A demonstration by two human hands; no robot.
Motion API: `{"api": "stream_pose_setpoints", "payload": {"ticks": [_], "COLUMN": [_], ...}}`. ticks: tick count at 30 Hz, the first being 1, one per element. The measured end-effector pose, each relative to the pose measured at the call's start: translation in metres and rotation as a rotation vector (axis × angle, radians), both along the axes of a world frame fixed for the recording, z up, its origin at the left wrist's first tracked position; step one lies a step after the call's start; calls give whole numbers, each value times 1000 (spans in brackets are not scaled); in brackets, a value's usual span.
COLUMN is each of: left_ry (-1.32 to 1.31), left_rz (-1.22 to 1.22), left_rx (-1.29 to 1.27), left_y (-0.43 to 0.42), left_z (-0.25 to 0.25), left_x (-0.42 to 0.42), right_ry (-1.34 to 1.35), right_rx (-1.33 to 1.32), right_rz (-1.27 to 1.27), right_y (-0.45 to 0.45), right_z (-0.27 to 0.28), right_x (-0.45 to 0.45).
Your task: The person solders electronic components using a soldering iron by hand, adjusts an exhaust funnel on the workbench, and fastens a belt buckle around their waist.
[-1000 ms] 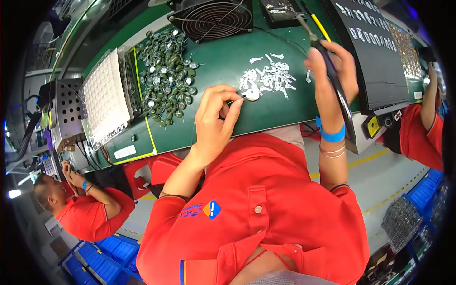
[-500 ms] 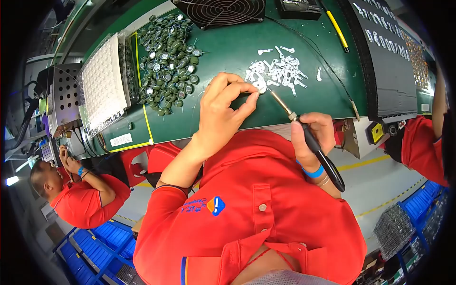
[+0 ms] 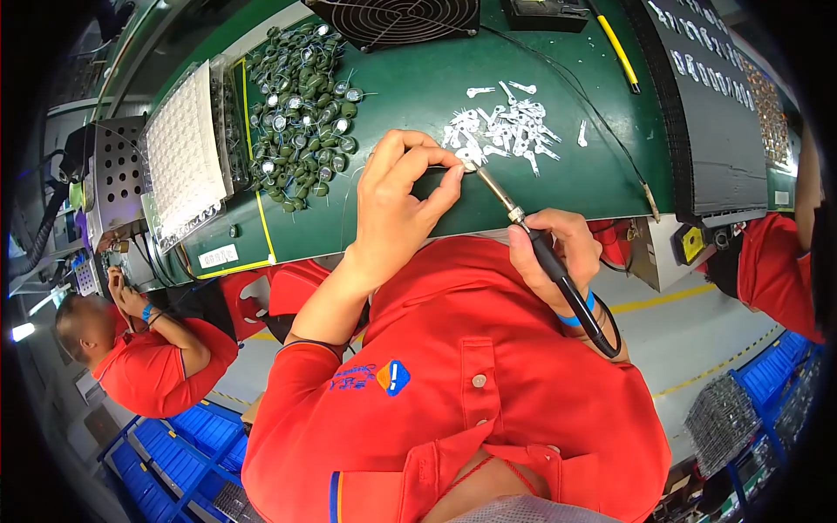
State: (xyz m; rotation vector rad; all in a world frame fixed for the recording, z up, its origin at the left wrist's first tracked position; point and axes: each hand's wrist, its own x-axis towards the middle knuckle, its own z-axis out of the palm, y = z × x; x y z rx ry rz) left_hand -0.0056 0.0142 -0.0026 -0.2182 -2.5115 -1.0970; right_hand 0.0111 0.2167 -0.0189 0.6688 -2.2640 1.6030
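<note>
My left hand (image 3: 403, 196) is closed, thumb and forefinger pinching a small whitish part (image 3: 469, 164) over the green bench; its exact shape is mostly hidden by the fingertips. In my right hand (image 3: 565, 253) is a soldering iron (image 3: 560, 277) with a black handle, its metal shaft slanting up to the left. The tip meets or nearly meets the pinched part. Just beyond the fingertips lies a loose pile of small white key-shaped pieces (image 3: 510, 131). A thin wire loops beside my left hand.
A heap of dark green round components with wire leads (image 3: 301, 113) covers the bench's left side. White trays (image 3: 183, 144) stand farther left. A black fan (image 3: 397, 19), a yellow pen (image 3: 619, 48) and a dark grey board (image 3: 697, 113) line the back and right. Two co-workers flank me.
Both hands have shifted slightly left, bringing the soldering iron along. Its tip now sits closer to the small whitish part in my left fingers.
</note>
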Motion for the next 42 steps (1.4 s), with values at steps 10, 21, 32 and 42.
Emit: {"api": "stream_pose_setpoints", "payload": {"ticks": [10,21,32,42], "left_ry": [-30,-296,-131,-110], "left_rz": [81,220,-18,-223], "left_rx": [-42,-204,57,214], "left_y": [-13,-53,-28,-11], "left_z": [31,19,29,16], "left_x": [6,31,19,5], "right_ry": [-231,-321,-249,-425], "right_rx": [-218,-207,-154,-366], "right_rz": [-57,49,201,134], "right_y": [-1,-4,-34,-39], "right_z": [-1,11,15,14], "right_x": [8,0,-19,-24]}}
